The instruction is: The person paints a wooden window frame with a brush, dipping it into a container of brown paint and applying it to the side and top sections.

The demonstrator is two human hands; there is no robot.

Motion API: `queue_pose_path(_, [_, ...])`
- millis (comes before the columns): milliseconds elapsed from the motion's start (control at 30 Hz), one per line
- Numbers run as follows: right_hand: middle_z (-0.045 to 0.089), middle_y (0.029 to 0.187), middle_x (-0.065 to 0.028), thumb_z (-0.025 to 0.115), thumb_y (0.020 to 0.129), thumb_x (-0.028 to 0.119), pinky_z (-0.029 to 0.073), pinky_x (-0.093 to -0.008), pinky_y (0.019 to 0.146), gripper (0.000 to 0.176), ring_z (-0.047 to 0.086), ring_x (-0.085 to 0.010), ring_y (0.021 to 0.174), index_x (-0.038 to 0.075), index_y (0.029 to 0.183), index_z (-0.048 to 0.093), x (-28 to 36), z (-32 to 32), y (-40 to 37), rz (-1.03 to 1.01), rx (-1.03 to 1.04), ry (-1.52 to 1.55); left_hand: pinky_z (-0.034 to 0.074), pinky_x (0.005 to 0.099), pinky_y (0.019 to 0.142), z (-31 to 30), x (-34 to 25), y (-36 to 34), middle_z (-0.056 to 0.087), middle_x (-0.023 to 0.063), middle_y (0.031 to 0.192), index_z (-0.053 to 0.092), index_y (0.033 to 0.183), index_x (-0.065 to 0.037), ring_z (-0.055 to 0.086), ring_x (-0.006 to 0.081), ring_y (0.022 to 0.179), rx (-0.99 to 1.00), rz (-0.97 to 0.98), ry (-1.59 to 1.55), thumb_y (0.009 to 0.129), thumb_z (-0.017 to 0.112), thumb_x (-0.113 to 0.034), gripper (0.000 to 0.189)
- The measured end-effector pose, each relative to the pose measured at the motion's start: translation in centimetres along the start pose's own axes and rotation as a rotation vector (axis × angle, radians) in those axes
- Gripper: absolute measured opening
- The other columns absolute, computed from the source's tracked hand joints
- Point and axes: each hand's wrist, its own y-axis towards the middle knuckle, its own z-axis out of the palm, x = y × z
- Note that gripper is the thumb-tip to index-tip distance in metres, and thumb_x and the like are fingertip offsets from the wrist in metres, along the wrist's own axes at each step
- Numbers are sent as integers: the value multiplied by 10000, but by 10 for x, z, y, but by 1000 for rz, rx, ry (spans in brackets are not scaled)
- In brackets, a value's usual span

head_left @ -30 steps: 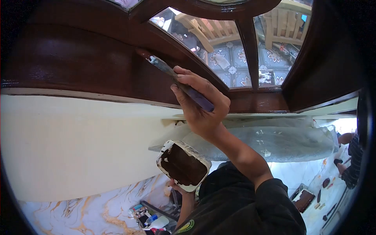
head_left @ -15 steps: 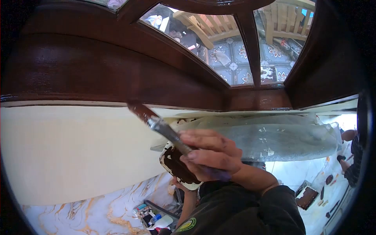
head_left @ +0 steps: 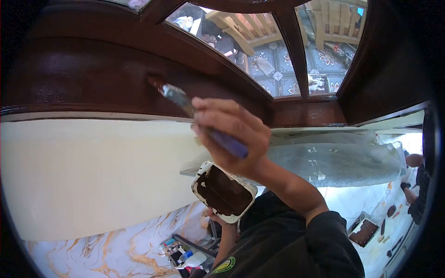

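Observation:
My right hand [head_left: 234, 132] is closed around a paintbrush [head_left: 175, 95] with a metal ferrule and a purple handle end. The bristles, dark with brown paint, are at the face of the glossy dark brown wooden frame [head_left: 102, 76]; whether they touch it is hard to tell. Below, my left hand [head_left: 221, 217] grips a white plastic tub [head_left: 251, 189] from underneath, most of its fingers hidden. Dark brown paint coats the inside of the tub and is smeared over its rim.
Beneath the frame runs a cream wall [head_left: 92, 171]. Translucent plastic sheeting [head_left: 343, 162] covers something on the right. A paint tray [head_left: 364, 232] lies on the floor near another person's leg [head_left: 412, 194]. Bottles and tools [head_left: 185, 255] stand lower left. Wooden furniture [head_left: 245, 32] shows through the glass.
My right hand has moved up and left with the paintbrush, from over the tub to the wooden frame. The tub, still in my left hand, now shows more fully.

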Motion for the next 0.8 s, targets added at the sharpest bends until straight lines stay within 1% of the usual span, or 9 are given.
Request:
queue_pose_path(67, [685, 1028, -190, 770, 724, -61, 579, -344, 748, 297, 705, -315, 909, 13, 993, 667, 17, -12, -11, -20, 147, 62, 412, 524, 1029, -7, 0, 1, 484, 121, 1368, 409, 1402, -118, 492, 333, 1224, 36, 2, 6, 810, 498, -588, 761])
queue_pose_path(233, [661, 1068, -214, 783, 706, -61, 588, -419, 794, 366, 695, -344, 928, 27, 1021, 619, 51, -35, -23, 1, 262, 130, 433, 492, 1026, 5, 2, -3, 510, 111, 1364, 431, 1390, -111, 514, 322, 1220, 66, 8, -29, 829, 505, -542, 711])
queue_pose_path(400, [683, 1042, -215, 758, 755, -64, 573, -359, 786, 312, 701, -320, 928, 0, 1025, 616, 24, -18, 5, -30, 70, 6, 452, 477, 1021, 22, 1, -14, 527, 111, 1361, 431, 1392, -104, 533, 323, 1215, 51, 43, 32, 836, 519, -514, 696])
queue_pose_path(467, [700, 1022, -125, 768, 749, -17, 588, -312, 708, 258, 707, -235, 888, 48, 989, 699, 11, -3, 10, -16, -79, -87, 454, 479, 1017, 20, 2, -13, 525, 113, 1363, 430, 1393, -102, 534, 324, 1210, 83, 25, 5, 838, 516, -515, 696])
queue_pose_path(500, [700, 1025, -122, 769, 757, -6, 585, -309, 723, 241, 706, -215, 889, 52, 982, 704, 6, 0, 11, -19, -88, -74, 455, 482, 1013, 19, 2, -12, 524, 114, 1364, 429, 1393, -101, 536, 324, 1206, 109, 7, -24, 840, 514, -515, 697])
queue_pose_path(533, [700, 1025, -122, 769, 757, -6, 585, -309, 723, 241, 706, -215, 889, 52, 982, 704, 6, -1, 10, -18, -90, -73, 455, 482, 1013, 17, 2, -12, 524, 114, 1364, 429, 1393, -101, 536, 324, 1206, 108, 8, -23, 840, 514, -515, 697])
queue_pose_path(600, [697, 1016, -197, 763, 739, -64, 566, -319, 770, 288, 709, -266, 900, -3, 1001, 662, 9, 0, 6, -29, -1, -44, 458, 478, 1008, 13, 2, -12, 534, 116, 1353, 441, 1385, -95, 543, 321, 1191, 87, 23, -14, 842, 513, -513, 689])
queue_pose_path(733, [689, 1043, -194, 767, 720, -72, 573, -339, 771, 303, 706, -283, 900, 1, 995, 665, 35, -10, -19, 9, 112, 10, 457, 473, 1008, 5, 4, -11, 551, 116, 1330, 469, 1361, -88, 552, 318, 1173, 125, 35, -48, 843, 510, -504, 665])
queue_pose_path(800, [679, 1066, -198, 769, 701, -82, 579, -370, 777, 323, 703, -310, 910, 16, 991, 665, 52, -16, -30, 23, 152, 69, 448, 469, 1019, 8, 5, -12, 559, 116, 1316, 491, 1339, -84, 548, 318, 1178, 20, 30, -39, 844, 507, -495, 644])
